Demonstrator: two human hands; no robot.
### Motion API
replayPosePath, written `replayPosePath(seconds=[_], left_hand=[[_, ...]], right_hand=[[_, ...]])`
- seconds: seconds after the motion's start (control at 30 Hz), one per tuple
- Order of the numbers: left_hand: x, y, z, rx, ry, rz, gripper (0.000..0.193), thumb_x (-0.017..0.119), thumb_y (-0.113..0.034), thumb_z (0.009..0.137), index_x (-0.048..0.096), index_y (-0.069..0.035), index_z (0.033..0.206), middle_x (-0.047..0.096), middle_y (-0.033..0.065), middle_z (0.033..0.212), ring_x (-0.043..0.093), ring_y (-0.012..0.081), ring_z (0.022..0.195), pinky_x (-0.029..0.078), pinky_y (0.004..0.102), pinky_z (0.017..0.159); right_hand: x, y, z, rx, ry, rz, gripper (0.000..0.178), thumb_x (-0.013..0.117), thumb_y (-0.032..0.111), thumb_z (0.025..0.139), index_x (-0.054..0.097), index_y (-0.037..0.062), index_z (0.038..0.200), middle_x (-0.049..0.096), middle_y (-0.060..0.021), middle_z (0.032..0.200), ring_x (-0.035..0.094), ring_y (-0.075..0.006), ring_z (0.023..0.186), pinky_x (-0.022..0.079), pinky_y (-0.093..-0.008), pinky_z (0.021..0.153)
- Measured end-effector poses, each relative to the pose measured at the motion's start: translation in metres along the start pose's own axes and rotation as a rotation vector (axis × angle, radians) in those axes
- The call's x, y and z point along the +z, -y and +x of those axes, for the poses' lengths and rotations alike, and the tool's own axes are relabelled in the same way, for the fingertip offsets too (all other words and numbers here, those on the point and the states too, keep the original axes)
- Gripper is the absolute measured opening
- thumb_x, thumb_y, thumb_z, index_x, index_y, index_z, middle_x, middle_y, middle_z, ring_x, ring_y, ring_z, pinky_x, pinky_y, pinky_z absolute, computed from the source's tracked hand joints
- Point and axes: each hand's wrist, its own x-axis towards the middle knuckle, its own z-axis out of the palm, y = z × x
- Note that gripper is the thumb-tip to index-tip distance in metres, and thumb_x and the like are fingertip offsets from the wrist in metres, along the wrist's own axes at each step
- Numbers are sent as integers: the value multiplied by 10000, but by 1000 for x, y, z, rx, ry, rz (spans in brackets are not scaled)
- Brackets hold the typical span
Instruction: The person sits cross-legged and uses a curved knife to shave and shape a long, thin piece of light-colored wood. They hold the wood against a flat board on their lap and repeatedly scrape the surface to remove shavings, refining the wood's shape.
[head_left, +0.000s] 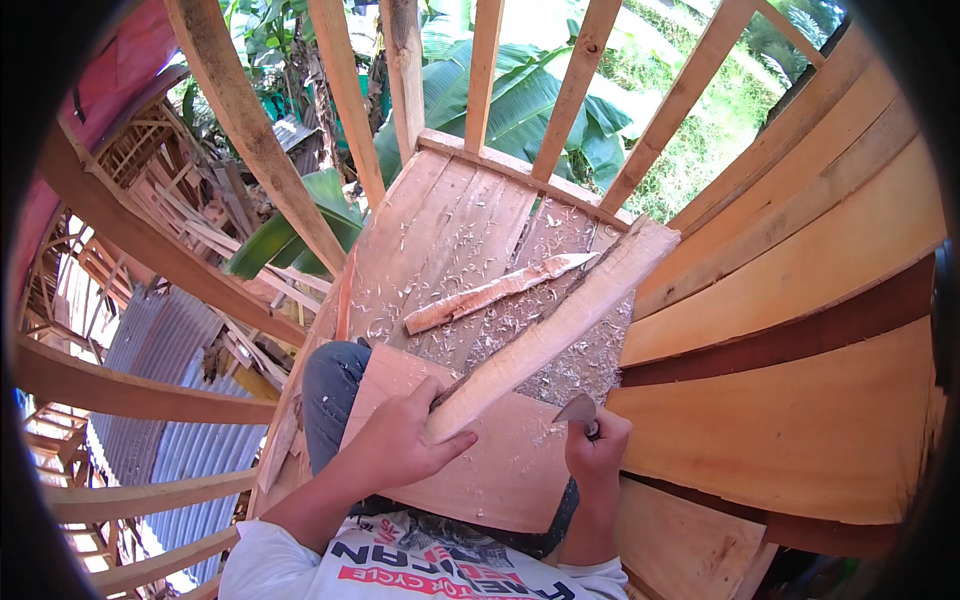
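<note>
A long, pale piece of wood (555,325) with rough dark bark along one edge slants from lower left to upper right. My left hand (415,430) is wrapped round its near end. In my right hand (597,445) is a knife (577,410) with a short curved blade, held upright just right of the wood and apart from it; its handle is mostly hidden in my fist. Across my lap lies a flat wooden board (490,470). Beyond it, a carved stick (495,292) with a pointed right end rests on the plank floor (420,220).
Curled wood shavings (590,360) litter the floor. Upright wooden slats (570,90) fence the far and left sides; wide planks (770,430) wall the right. Outside are banana leaves (510,100), corrugated metal sheets (165,350) and scrap wood (190,210). My bent knee (330,395) is beside the board.
</note>
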Motion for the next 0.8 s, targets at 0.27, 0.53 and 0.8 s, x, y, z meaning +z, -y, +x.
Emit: replayPosePath(seconds=[0.27, 0.53, 0.8], left_hand=[[27, -20, -10, -16, 121, -30, 404, 666, -225, 776, 471, 11, 1040, 603, 273, 789, 606, 443, 768, 471, 449, 679], [36, -14, -36, -43, 118, 79, 345, 634, -124, 751, 445, 25, 998, 589, 277, 770, 589, 468, 754, 457, 468, 646], [34, -8, -33, -103, 176, -87, 416, 629, -130, 772, 442, 18, 1113, 588, 278, 823, 601, 434, 803, 458, 429, 689]], right_hand=[[-8, -12, 24, -56, -84, -283, 178, 613, 101, 681, 497, 21, 573, 471, -182, 528, 499, -382, 500, 377, -394, 452], [-34, -52, 35, 217, -240, -247, 139, 609, 106, 662, 565, -25, 643, 452, -152, 489, 432, -258, 411, 366, -366, 457], [23, -7, -6, -47, 23, -38, 214, 608, 137, 673, 501, -27, 586, 476, -194, 511, 505, -354, 466, 375, -397, 463]])
